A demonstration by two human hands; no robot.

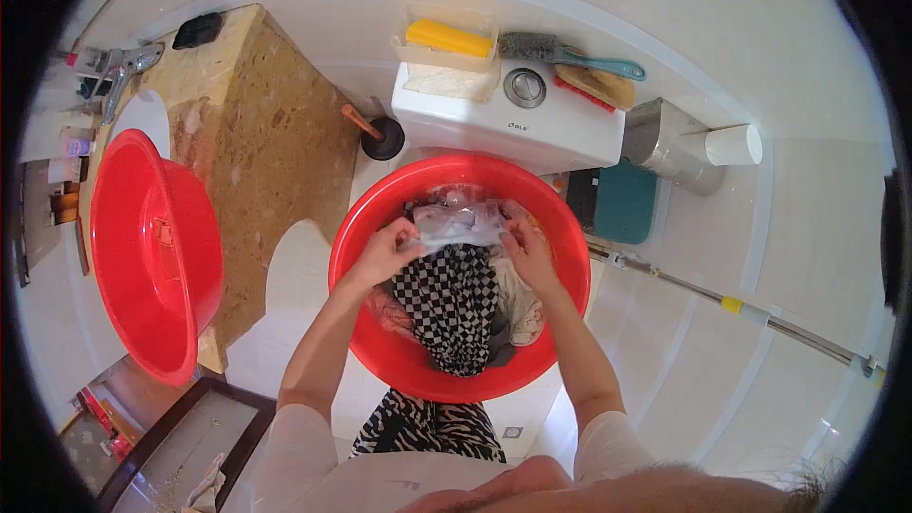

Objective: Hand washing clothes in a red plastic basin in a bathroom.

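Note:
Between my two hands a thin, whitish, see-through piece (456,226) is stretched sideways; whether it is cloth or plastic I cannot tell. My left hand (388,252) pinches its left end, and my right hand (528,249) grips the right end. Both hands are inside the rim of a large red basin (465,388), above a heap of laundry. Black-and-white checkered fabric (446,304) lies in the middle of the heap. A cream-coloured cloth (518,299) rests to its right, below my right hand. Other garments underneath are partly hidden.
Behind the basin stands a white toilet tank (513,131) bearing a teal-handled brush (594,64) and a wooden brush (608,87). A plunger (383,140) is beside it. Another red basin (142,266) leans tilted at the left by a stone counter (275,104). A pole (698,293) crosses the right side.

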